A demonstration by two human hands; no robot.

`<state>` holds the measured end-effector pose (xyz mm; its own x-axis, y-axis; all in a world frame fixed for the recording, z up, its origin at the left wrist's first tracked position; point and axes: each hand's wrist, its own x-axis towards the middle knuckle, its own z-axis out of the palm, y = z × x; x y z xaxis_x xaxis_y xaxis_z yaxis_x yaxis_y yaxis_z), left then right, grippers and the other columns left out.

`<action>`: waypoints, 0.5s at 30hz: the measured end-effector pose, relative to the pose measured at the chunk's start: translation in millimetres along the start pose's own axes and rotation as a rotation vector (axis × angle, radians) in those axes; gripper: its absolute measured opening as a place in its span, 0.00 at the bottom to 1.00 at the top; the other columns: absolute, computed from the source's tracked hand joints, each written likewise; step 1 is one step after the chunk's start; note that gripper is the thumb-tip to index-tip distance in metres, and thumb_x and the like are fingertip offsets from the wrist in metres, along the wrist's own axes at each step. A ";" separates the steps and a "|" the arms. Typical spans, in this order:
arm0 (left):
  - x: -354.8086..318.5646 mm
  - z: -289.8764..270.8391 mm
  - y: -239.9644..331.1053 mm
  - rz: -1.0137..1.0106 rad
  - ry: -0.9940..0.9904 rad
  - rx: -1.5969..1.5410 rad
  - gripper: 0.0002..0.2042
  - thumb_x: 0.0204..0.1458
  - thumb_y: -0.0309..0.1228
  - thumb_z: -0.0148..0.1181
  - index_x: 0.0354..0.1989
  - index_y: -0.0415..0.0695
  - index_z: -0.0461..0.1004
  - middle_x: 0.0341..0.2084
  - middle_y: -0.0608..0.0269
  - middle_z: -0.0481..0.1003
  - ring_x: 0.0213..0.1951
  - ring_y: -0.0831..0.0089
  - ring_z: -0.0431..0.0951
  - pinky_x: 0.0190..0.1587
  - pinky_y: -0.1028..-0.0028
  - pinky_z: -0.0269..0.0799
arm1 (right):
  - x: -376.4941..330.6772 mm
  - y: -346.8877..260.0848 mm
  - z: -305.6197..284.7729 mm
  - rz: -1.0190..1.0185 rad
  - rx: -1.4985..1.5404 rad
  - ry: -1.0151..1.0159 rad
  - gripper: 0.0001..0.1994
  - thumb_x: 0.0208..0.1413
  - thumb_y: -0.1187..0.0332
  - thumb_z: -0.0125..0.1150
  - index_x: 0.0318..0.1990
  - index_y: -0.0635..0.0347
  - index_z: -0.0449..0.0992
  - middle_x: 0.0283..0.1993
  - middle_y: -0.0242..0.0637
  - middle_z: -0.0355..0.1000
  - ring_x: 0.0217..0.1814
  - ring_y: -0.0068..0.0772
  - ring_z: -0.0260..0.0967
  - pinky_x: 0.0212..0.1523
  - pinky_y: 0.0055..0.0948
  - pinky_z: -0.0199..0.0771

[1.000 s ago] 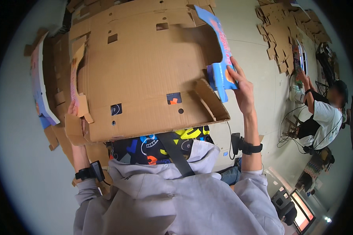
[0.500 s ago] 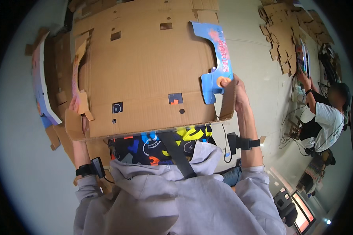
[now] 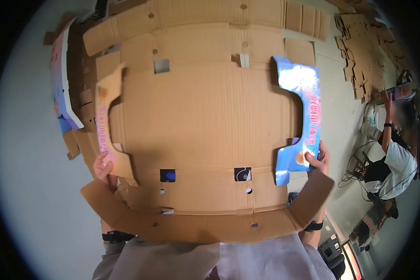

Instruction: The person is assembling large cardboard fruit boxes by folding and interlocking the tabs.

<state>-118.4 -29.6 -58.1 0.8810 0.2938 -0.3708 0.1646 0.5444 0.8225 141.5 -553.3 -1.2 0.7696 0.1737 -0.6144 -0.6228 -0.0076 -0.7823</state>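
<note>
A large, partly folded cardboard box (image 3: 200,116) spreads before me, its plain brown inside facing up. My left hand (image 3: 105,169) grips the near end of its left side wall (image 3: 102,105), which has a printed face and a curved cut-out. At the opposite edge, my right hand (image 3: 320,159) pinches the blue printed right side wall (image 3: 311,112), thumb on the printed face. The near flap (image 3: 210,228) stands bent up close to my body, with angled corner pieces. Square and round holes pierce the board. Both palms are partly hidden by the cardboard.
Printed cardboard (image 3: 63,79) stands at the left beside more brown pieces. A stack of cut cardboard sheets (image 3: 366,56) lies at the far right. A co-worker (image 3: 396,163) there handles a printed piece, near loose cables (image 3: 354,168) on the pale floor.
The box has come closer to me and its near edge has dropped toward my body. Both side walls now lean outward, and the far flaps show more. The co-worker's raised hand has moved.
</note>
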 end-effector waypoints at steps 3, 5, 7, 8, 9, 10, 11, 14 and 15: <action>2.4 33.1 -2.0 0.036 0.203 -0.138 0.34 0.46 0.22 0.58 0.63 0.40 0.52 0.56 0.53 0.64 0.56 0.64 0.67 0.56 0.67 0.66 | 0.7 8.9 -2.9 0.025 -0.194 0.128 0.22 0.43 0.71 0.64 0.47 0.70 0.66 0.39 0.41 0.74 0.38 0.29 0.73 0.45 0.27 0.71; 8.8 43.7 11.9 0.018 0.170 -0.132 0.39 0.44 0.26 0.62 0.66 0.41 0.47 0.57 0.54 0.62 0.56 0.66 0.66 0.56 0.67 0.65 | 2.5 3.9 -10.0 0.001 -0.164 -0.002 0.26 0.42 0.67 0.67 0.48 0.70 0.66 0.38 0.39 0.74 0.37 0.27 0.72 0.45 0.25 0.70; 8.0 40.6 33.5 -0.073 0.040 -0.066 0.37 0.47 0.29 0.60 0.66 0.42 0.47 0.58 0.55 0.62 0.57 0.66 0.66 0.56 0.67 0.65 | 4.1 -12.5 -21.8 -0.017 -0.228 -0.127 0.32 0.41 0.59 0.69 0.51 0.70 0.65 0.41 0.36 0.72 0.42 0.25 0.71 0.46 0.23 0.69; 7.7 34.8 45.6 -0.120 -0.025 -0.028 0.36 0.49 0.31 0.59 0.66 0.43 0.48 0.58 0.55 0.62 0.57 0.66 0.65 0.56 0.68 0.64 | 4.8 -22.7 -27.1 -0.014 -0.240 -0.196 0.35 0.41 0.54 0.69 0.53 0.69 0.64 0.44 0.35 0.71 0.44 0.24 0.69 0.46 0.22 0.68; 10.5 26.9 56.3 -0.167 -0.095 0.011 0.36 0.50 0.33 0.59 0.66 0.43 0.48 0.58 0.55 0.62 0.57 0.66 0.65 0.56 0.68 0.64 | 6.5 -32.1 -30.3 -0.035 -0.236 -0.270 0.39 0.40 0.49 0.69 0.54 0.69 0.63 0.46 0.34 0.70 0.47 0.23 0.68 0.47 0.21 0.67; 14.9 19.5 64.4 -0.212 -0.207 0.037 0.35 0.52 0.35 0.58 0.66 0.43 0.48 0.58 0.55 0.61 0.57 0.66 0.65 0.57 0.68 0.64 | 13.2 -40.5 -30.7 -0.030 -0.214 -0.330 0.38 0.46 0.45 0.63 0.55 0.69 0.63 0.46 0.31 0.68 0.46 0.20 0.65 0.44 0.19 0.65; 26.9 11.3 71.7 -0.206 -0.168 0.044 0.35 0.52 0.35 0.58 0.66 0.43 0.48 0.58 0.55 0.61 0.57 0.66 0.65 0.57 0.68 0.64 | 20.0 -48.5 -28.1 -0.141 -0.246 -0.305 0.32 0.51 0.46 0.57 0.51 0.68 0.65 0.42 0.29 0.67 0.42 0.18 0.62 0.40 0.18 0.64; 89.2 3.5 79.9 -0.130 -0.073 0.352 0.28 0.59 0.48 0.44 0.64 0.46 0.54 0.57 0.57 0.63 0.55 0.67 0.67 0.55 0.70 0.64 | 45.3 -71.0 -4.9 -0.111 -0.577 -0.135 0.22 0.60 0.51 0.46 0.44 0.66 0.68 0.38 0.27 0.65 0.39 0.17 0.58 0.40 0.18 0.61; 116.3 9.2 73.5 -0.028 0.015 0.399 0.27 0.60 0.50 0.40 0.62 0.46 0.56 0.56 0.57 0.64 0.54 0.68 0.67 0.55 0.71 0.64 | 49.1 -76.4 7.5 -0.271 -0.626 -0.076 0.19 0.61 0.55 0.44 0.43 0.65 0.68 0.39 0.28 0.65 0.41 0.19 0.58 0.43 0.18 0.60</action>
<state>0.3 37.4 -36.8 0.8678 0.2963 -0.3988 0.3499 0.2054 0.9140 225.8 -536.8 29.1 0.8605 0.3183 -0.3977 -0.1934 -0.5182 -0.8331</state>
